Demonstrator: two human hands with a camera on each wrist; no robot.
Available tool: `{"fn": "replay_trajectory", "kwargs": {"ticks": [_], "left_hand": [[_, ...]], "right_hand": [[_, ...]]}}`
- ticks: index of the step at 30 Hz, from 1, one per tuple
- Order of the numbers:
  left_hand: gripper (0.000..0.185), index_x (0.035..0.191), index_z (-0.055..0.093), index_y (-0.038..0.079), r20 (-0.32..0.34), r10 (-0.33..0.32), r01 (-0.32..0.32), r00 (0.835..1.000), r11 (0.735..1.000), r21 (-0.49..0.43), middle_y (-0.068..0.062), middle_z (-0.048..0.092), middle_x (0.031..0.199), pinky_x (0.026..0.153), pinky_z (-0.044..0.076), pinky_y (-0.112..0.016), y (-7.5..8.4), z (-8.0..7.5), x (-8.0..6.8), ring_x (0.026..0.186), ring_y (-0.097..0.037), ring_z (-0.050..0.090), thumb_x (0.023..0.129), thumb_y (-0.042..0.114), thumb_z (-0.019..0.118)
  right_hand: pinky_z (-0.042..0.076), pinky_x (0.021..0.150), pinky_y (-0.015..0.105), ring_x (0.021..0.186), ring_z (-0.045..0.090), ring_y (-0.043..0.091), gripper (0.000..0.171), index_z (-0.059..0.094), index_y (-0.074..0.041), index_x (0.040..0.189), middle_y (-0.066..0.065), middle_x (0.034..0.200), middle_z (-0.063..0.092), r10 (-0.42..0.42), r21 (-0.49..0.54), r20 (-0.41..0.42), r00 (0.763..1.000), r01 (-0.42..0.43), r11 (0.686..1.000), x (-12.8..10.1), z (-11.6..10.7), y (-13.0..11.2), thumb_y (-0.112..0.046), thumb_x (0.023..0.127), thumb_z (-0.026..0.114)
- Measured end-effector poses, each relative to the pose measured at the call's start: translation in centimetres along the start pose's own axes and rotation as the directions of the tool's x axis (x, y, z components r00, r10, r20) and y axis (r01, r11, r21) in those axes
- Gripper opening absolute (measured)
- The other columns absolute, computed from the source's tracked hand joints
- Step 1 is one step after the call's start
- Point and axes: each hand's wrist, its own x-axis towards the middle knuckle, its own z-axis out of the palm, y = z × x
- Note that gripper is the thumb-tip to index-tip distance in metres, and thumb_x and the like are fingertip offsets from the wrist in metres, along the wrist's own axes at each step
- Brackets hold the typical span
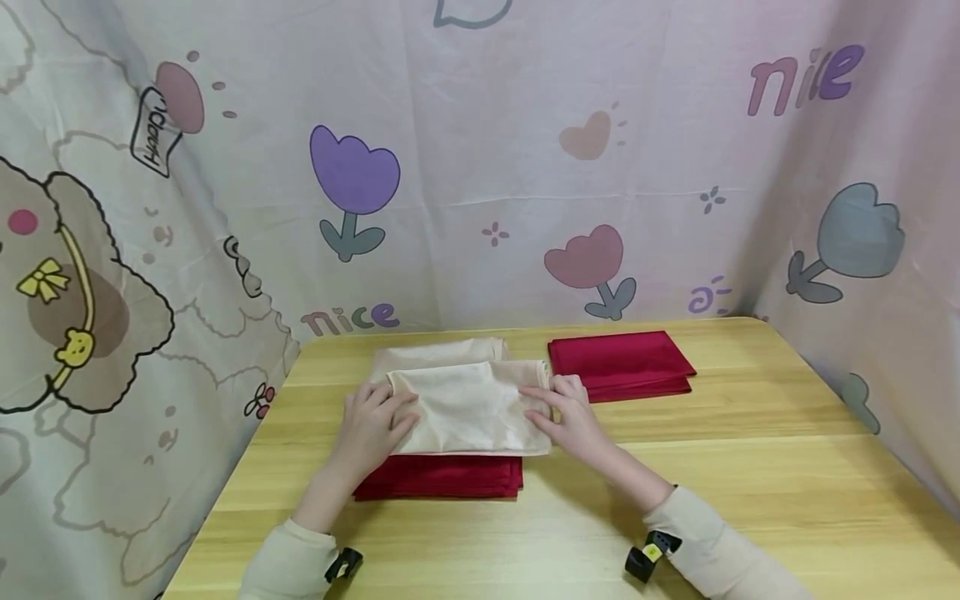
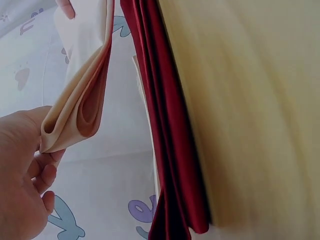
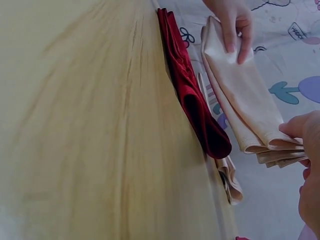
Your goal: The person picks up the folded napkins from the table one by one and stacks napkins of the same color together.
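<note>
A folded cream cloth [image 1: 468, 408] hangs just above a folded red cloth [image 1: 438, 477] near the table's middle. My left hand [image 1: 378, 421] pinches its left end and my right hand [image 1: 562, 412] pinches its right end. In the left wrist view the left hand [image 2: 22, 175] grips the layered cream edge [image 2: 75, 115], lifted clear of the red cloth [image 2: 170, 150]. In the right wrist view the right hand [image 3: 305, 150] holds the stacked cream folds [image 3: 245, 100], with the left hand [image 3: 230, 20] on the far end and the red cloth [image 3: 192, 95] beneath.
A second folded cream cloth [image 1: 438, 354] lies just behind the held one. Another folded red cloth [image 1: 618, 364] sits at the back right. The wooden table [image 1: 750, 467] is ringed by a printed fabric backdrop [image 1: 480, 167] on three sides.
</note>
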Motion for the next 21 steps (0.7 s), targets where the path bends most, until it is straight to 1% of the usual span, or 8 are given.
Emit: {"fn": "replay_trajectory", "kwargs": {"ticks": [5, 9, 14, 17, 21], "left_hand": [[0.028, 0.098, 0.08, 0.008, -0.004, -0.003, 0.003, 1.0, 1.0, 0.01, -0.008, 0.062, 0.085, 0.075, 0.036, -0.044, -0.4, -0.1, 0.3, 0.088, -0.03, 0.052, 0.074, 0.016, 0.09], [0.027, 0.099, 0.079, 0.009, 0.016, -0.015, 0.015, 1.0, 1.0, 0.022, -0.007, 0.061, 0.084, 0.074, 0.035, -0.042, -0.8, -0.3, 0.6, 0.089, -0.031, 0.052, 0.075, 0.017, 0.089], [0.026, 0.1, 0.079, 0.009, 0.031, -0.01, 0.009, 0.999, 1.0, 0.026, -0.008, 0.061, 0.084, 0.075, 0.037, -0.043, -1.2, -0.4, 1.1, 0.09, -0.033, 0.053, 0.077, 0.018, 0.088], [0.026, 0.101, 0.079, 0.009, 0.047, -0.011, 0.01, 0.999, 0.999, 0.034, -0.009, 0.063, 0.085, 0.075, 0.037, -0.043, -1.5, -0.5, 1.4, 0.091, -0.033, 0.054, 0.078, 0.018, 0.088], [0.027, 0.103, 0.078, 0.009, 0.065, -0.019, 0.016, 0.998, 0.999, 0.047, -0.011, 0.066, 0.088, 0.072, 0.035, -0.04, -1.9, -0.8, 1.8, 0.091, -0.033, 0.054, 0.08, 0.019, 0.087]], "right_hand": [[0.029, 0.082, 0.032, 0.093, 0.035, 0.015, 0.035, 0.078, -0.009, 0.117, -0.001, 0.079, 0.042, -0.025, 0.0, -0.019, 1.0, 0.025, 1.0, 0.3, 0.5, 0.1, -0.009, 0.083, 0.084], [0.029, 0.083, 0.033, 0.093, 0.037, 0.017, 0.035, 0.078, -0.008, 0.116, 0.0, 0.078, 0.042, -0.055, -0.004, -0.04, 0.998, 0.055, 0.998, 0.6, 0.9, 0.4, -0.008, 0.082, 0.085], [0.03, 0.081, 0.036, 0.092, 0.038, 0.02, 0.035, 0.078, -0.006, 0.114, 0.0, 0.077, 0.042, -0.095, -0.023, -0.073, 0.993, 0.094, 0.995, 1.2, 1.2, 0.6, -0.005, 0.08, 0.085], [0.031, 0.082, 0.037, 0.092, 0.039, 0.021, 0.035, 0.078, -0.006, 0.114, 0.002, 0.077, 0.043, -0.096, -0.027, -0.072, 0.993, 0.094, 0.995, 1.7, 1.3, 0.6, -0.005, 0.08, 0.085], [0.03, 0.082, 0.038, 0.093, 0.038, 0.021, 0.034, 0.078, -0.007, 0.117, 0.002, 0.078, 0.044, -0.062, -0.022, -0.044, 0.997, 0.061, 0.998, 2.4, 1.3, 0.3, -0.006, 0.083, 0.083]]}}
